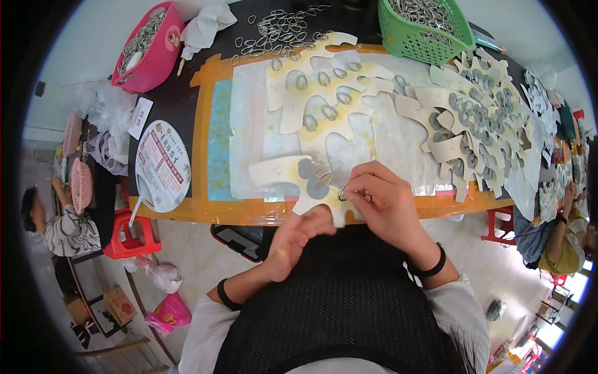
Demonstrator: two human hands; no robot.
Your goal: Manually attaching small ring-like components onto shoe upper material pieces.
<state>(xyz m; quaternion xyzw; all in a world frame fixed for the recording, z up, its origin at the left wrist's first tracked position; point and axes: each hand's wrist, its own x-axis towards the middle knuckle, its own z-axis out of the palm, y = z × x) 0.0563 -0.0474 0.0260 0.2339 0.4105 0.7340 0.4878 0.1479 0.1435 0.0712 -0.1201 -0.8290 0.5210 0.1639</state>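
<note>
A cream, irregularly cut sheet piece (274, 169) with grey oval patches (311, 177) lies at the table's near edge. My left hand (296, 240) has its fingers curled at the piece's lower edge, gripping it there. Above the piece's right end, my right hand (389, 206) is closed in a pinch, thumb against fingers, on a small metal ring (342, 195) that is partly hidden by the fingertips. Beyond my hands, more cream pieces (289, 115) with oval metal rings (324, 78) on them overlap one another, yellowish stains along their edges.
Loose metal rings (274, 28) are scattered at the back. A pink basket (163, 53) and a green basket (430, 47) hold more. Cream pieces with grey patches (479, 112) pile up at right. A paper fan (163, 165) lies left. Red stools (134, 234) and other people are around.
</note>
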